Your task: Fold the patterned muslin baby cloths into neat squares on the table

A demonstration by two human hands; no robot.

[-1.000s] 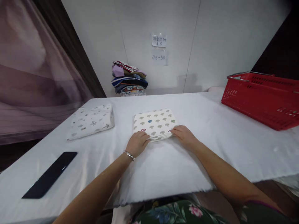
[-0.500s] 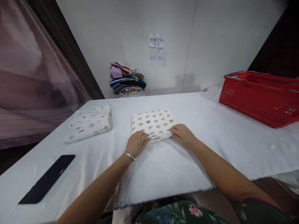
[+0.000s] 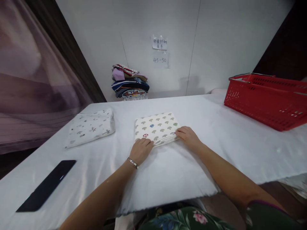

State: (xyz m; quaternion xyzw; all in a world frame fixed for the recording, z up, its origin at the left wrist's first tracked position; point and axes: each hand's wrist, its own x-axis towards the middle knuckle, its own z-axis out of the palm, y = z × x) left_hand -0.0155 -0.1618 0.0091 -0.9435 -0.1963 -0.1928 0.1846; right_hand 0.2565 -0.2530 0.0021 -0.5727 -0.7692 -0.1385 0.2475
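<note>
A folded white cloth with a mushroom print (image 3: 157, 127) lies in the middle of the table with the white cover (image 3: 168, 166). My left hand (image 3: 142, 150), with a bracelet on its wrist, has its fingers curled at the cloth's near left corner. My right hand (image 3: 188, 136) rests on the near right corner, fingertips pressing the folded edge. Both hands touch the cloth, which stays flat on the table.
A second folded white cloth with a small print (image 3: 90, 129) lies to the left. A dark phone (image 3: 46, 186) sits near the left front edge. A red plastic basket (image 3: 266, 95) stands at the right. A stack of folded clothes (image 3: 129, 81) rests against the back wall.
Both hands have stayed at the near corners of the mushroom cloth. The left hand has slid a little lower and nearer. The view shifted slightly.
</note>
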